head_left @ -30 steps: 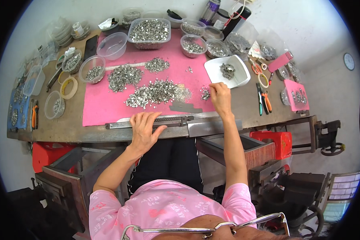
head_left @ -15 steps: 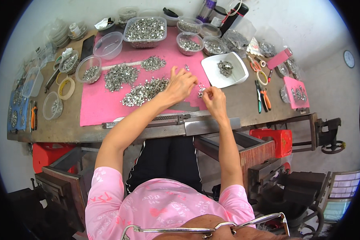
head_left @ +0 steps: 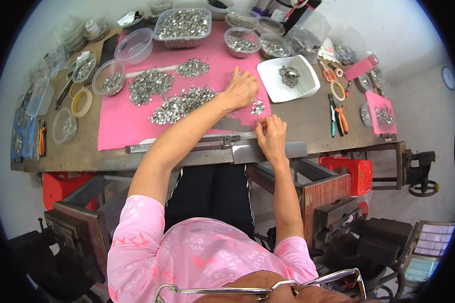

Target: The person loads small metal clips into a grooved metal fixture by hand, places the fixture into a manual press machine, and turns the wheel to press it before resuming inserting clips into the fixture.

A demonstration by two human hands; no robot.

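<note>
My left hand is over the pink mat, its fingers bent and bunched with the tips turned down out of sight. Beside it lies a small cluster of silvery metal pieces. My right hand is just nearer to me, at the mat's front right edge, thumb and forefinger closed together; whatever is between them is too small to make out. Left of my left hand spreads a pile of shiny flat metal pieces, with a second heap and a smaller heap behind it.
A white tray with a clump of pieces stands right of the mat. Clear tubs line the back. A metal caliper-like tool lies along the front edge. Pliers, scissors and tape rolls lie at the sides.
My left hand has moved away from me and to the right, over a spot where a few loose pieces lay. My right hand has drawn back slightly from the small cluster, uncovering it.
</note>
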